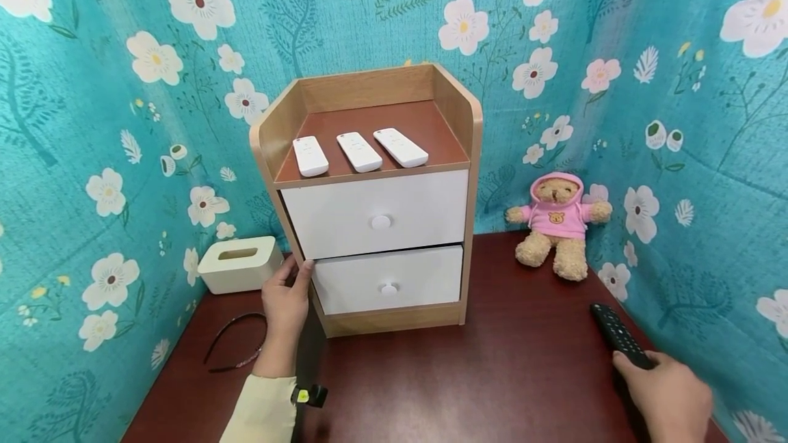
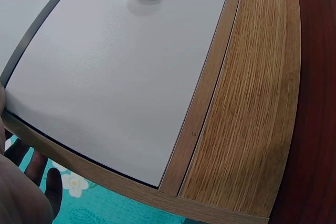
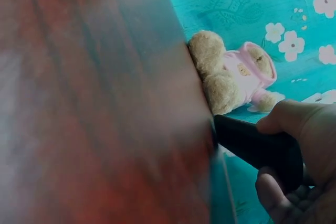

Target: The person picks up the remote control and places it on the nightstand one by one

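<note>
A small wood-trimmed cabinet (image 1: 394,318) with two white drawers stands in the middle of the table. My left hand (image 1: 287,296) holds its left front edge, level with the top of the lower drawer (image 1: 351,286). The thumb lies on the front edge and the fingers (image 2: 37,169) reach round the outer side. At the table's right edge, my right hand (image 1: 671,388) grips a black remote control (image 1: 622,335) by its near end, far end pointing away from me. Three white remote controls (image 1: 359,152) lie side by side on the cabinet's top.
Left of the cabinet sits a white tissue box (image 1: 246,266), and a thin dark headband (image 1: 230,344) lies in front of it. A teddy bear (image 1: 557,224) in a pink hoodie leans against the flowered curtain (image 1: 689,245) at the back right.
</note>
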Tool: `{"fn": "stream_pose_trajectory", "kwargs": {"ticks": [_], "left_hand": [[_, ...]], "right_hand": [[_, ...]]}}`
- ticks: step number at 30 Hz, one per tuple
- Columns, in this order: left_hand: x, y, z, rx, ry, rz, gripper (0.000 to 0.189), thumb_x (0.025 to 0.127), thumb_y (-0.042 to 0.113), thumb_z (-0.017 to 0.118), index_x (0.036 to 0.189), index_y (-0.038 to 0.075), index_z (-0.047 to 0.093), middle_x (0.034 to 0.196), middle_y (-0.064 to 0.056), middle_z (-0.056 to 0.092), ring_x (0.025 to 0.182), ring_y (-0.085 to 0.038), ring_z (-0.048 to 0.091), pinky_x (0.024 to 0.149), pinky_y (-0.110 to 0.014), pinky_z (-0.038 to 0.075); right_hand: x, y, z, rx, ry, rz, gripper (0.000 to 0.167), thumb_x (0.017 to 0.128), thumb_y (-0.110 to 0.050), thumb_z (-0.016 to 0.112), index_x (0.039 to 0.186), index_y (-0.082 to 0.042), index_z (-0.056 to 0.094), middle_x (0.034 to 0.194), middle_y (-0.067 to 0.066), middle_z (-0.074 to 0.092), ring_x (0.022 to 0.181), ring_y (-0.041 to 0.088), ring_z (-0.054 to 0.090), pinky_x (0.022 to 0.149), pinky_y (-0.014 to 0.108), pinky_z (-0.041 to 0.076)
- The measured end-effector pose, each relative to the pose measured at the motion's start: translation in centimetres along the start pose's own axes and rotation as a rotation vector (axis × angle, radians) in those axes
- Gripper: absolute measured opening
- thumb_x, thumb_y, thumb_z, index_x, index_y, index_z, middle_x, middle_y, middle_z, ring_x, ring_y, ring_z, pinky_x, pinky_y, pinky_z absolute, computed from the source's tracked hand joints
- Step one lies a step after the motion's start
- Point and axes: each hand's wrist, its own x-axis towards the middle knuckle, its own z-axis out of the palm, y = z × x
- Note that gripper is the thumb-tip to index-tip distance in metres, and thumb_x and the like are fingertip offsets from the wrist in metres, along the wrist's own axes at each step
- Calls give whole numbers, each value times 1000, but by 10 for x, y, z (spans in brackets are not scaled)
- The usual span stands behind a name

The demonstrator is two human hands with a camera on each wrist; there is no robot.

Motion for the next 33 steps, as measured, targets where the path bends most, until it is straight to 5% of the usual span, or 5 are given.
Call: {"fn": "stream_pose_trajectory", "kwargs": {"ticks": [5, 16, 24, 29, 33], "left_hand": [[0, 2, 1, -28, -4, 0, 32, 101, 25, 82, 128, 8, 81, 110, -23, 80, 88, 2, 65, 75, -11, 52], [-1, 0, 1, 3, 3, 27, 30, 102, 25, 81, 127, 8, 82, 105, -17, 81, 88, 1, 67, 74, -11, 52], [-1, 3, 0, -10, 4, 38, 30, 102, 23, 81, 128, 8, 82, 108, -22, 81, 88, 3, 67, 75, -10, 52], [-1, 0, -1, 4, 3, 41, 29, 102, 24, 81, 126, 9, 82, 99, -6, 80, 86, 1, 66, 73, -11, 52], [-2, -2, 0, 2, -5, 36, 29, 101, 25, 82, 126, 10, 83, 91, 16, 75, 85, 1, 66, 72, -12, 52]], "right_hand": [[-3, -15, -12, 72, 91, -79, 80, 98, -55, 72, 138, 14, 61, 134, 40, 62, 116, 55, 58, 98, 64, 45], [-23, -76, -64, 158, 156, -225, 89, 99, -68, 64, 153, 3, 58, 139, 37, 63, 132, 61, 49, 116, 73, 27], [-49, -120, -97, 284, 280, -333, 80, 98, -62, 69, 149, -1, 64, 142, 35, 65, 128, 57, 51, 104, 68, 32], [-66, -144, -113, 374, 370, -431, 68, 96, -52, 73, 145, -5, 70, 140, 30, 69, 126, 52, 56, 95, 60, 37], [-80, -160, -127, 441, 457, -499, 59, 95, -46, 77, 139, -8, 75, 132, 28, 74, 117, 44, 64, 84, 41, 40]]}}
